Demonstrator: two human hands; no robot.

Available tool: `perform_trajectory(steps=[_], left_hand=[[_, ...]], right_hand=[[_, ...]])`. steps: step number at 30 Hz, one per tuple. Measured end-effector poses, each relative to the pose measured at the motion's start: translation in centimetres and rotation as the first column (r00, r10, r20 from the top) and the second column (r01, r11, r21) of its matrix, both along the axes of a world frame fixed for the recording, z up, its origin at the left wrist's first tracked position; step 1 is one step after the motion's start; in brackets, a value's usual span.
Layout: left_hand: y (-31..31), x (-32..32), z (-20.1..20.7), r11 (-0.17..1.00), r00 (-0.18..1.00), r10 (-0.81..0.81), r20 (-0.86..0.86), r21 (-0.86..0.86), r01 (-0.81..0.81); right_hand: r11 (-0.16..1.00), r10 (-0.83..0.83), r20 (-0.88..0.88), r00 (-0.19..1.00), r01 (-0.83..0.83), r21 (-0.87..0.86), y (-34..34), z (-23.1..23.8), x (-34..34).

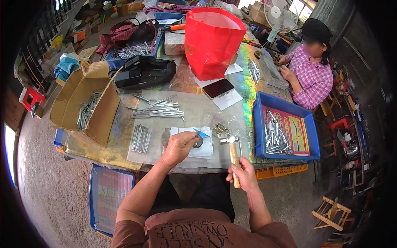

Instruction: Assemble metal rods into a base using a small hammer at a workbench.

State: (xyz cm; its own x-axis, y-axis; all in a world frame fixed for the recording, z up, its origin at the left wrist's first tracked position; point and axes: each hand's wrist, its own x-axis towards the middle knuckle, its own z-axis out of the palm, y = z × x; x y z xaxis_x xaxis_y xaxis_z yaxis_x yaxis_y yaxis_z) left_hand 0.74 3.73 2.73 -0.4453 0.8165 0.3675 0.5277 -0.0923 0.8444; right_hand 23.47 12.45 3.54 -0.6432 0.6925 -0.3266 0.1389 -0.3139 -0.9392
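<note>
My left hand [180, 146] pinches a small dark metal piece [197, 134] over a round dark disc [199, 143]. The disc rests on a white paper pad [202, 153] with a blue mark, near the table's front edge. In my right hand [245, 175] is a hammer [234, 157], gripped by its wooden handle with the shiny head up and apart from the disc. Just beyond the hammer, a clear plastic bag [221, 130] holds small brassy parts. Left of the pad lie a neat row of metal rods [141, 139] and a looser pile of rods [159, 108].
A cardboard box [105, 120] of rods stands at the left. A blue tray [287, 156] with more rods is at the right. Farther back are a red bag [213, 45], a phone [218, 88] and a black bag [147, 72]. A co-worker [310, 74] sits at the far right.
</note>
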Motion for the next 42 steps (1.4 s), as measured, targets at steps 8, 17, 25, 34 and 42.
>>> perform_trajectory(steps=[8, 17, 25, 34, 42], left_hand=[[0.0, 0.1, 0.3, 0.999, 0.998, -0.011, -0.065, 0.034, 0.013], [0.3, 0.1, 0.0, 0.999, 0.996, -0.001, -0.089, 0.054, 0.006], [0.1, 0.2, -0.1, 0.995, 0.996, 0.008, -0.093, 0.101, 0.001], [0.2, 0.1, -0.3, 0.995, 0.996, 0.002, -0.092, 0.096, 0.007], [0.4, 0.2, -0.2, 0.998, 0.995, 0.004, -0.103, 0.069, 0.004]], right_hand=[[0.834, 0.282, 0.051, 0.958, -0.271, 0.481, 0.1, 6.8, -1.5], [0.261, 0.266, 0.326, 0.907, -0.393, 0.881, 1.0, 12.8, -4.4], [0.269, 0.129, 0.200, 0.971, -0.228, 0.936, 0.1, 15.5, -4.9], [0.321, 0.188, 0.358, 0.914, -0.402, 0.857, 1.0, 12.8, -4.0], [0.931, 0.117, 0.280, 0.953, -0.203, 0.303, 1.1, 5.8, -0.1]])
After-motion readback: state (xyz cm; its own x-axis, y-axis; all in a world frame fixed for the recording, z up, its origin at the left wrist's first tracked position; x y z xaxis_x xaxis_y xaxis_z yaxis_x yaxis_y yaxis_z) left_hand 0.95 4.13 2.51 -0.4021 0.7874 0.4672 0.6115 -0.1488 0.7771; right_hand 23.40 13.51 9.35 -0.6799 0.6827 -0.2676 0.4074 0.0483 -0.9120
